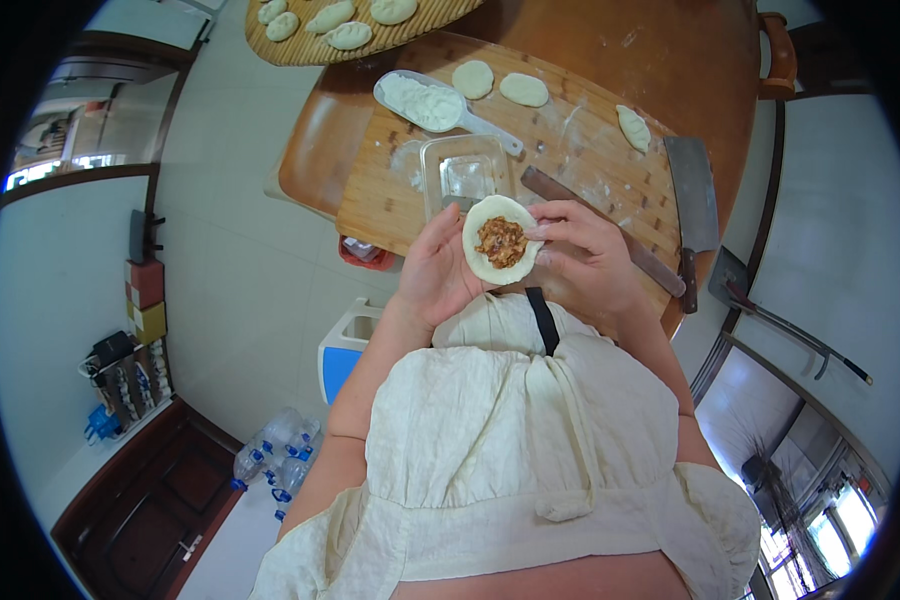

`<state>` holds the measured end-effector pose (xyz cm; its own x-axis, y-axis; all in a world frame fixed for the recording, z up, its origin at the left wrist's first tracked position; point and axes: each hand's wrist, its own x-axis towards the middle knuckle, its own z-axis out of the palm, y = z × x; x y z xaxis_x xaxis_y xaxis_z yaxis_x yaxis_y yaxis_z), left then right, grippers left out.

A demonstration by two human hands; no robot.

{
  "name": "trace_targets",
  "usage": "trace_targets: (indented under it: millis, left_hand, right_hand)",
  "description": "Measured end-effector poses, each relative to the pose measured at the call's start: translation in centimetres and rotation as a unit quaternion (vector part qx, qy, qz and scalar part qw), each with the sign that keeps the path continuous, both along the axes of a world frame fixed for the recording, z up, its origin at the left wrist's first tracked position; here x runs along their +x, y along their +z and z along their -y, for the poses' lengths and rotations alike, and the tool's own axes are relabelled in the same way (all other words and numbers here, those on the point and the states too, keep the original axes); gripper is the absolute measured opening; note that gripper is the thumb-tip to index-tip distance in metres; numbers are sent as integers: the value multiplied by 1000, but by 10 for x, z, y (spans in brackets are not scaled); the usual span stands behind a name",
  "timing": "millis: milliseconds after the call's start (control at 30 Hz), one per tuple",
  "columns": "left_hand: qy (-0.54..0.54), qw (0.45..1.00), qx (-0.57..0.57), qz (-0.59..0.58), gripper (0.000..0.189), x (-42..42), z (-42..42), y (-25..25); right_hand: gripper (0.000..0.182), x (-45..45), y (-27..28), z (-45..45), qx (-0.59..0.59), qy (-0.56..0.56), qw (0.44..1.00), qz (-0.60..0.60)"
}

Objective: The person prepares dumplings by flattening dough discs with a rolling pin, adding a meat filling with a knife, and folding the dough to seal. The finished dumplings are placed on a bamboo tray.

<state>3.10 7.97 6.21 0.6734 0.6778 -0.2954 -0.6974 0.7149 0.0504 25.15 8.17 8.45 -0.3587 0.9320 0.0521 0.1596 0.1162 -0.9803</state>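
Note:
A round dough wrapper (476, 259) rests on the fingers of my left hand (439, 270), held just in front of my body. Brown minced filling (502, 244) is heaped in its middle, and the wrapper lies unfolded around it. My right hand (592, 244) grips the wrapper's right edge with its fingertips. Just beyond the wrapper stands a clear plastic container (429, 169), partly covered by it, with a flat grey utensil (459, 202) at its near end. A wooden rolling pin (649, 270) lies diagonally past my right hand, partly hidden by it.
The floured wooden board (375, 180) holds a white scoop (495, 133) of flour, two flat dough pieces (472, 79) and one folded dumpling (633, 128). A cleaver (694, 195) lies along its right edge. Several dumplings sit on a woven tray (285, 49) at the far left.

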Motion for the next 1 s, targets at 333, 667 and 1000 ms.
trace_targets:
  millis: [333,667,1000]
  left_hand:
    - [8,1000,-5,-12,61,2,-1,3]
    - [-1,1000,20,-16,56,3,-2,5]
    - [2,999,-6,-35,62,3,-3,2]
  right_hand:
    - [19,-6,-12,0,44,-49,997,-29]
    - [27,-11,-14,4,49,-84,995,-34]
    - [26,-15,-2,3,126,-83,986,72]
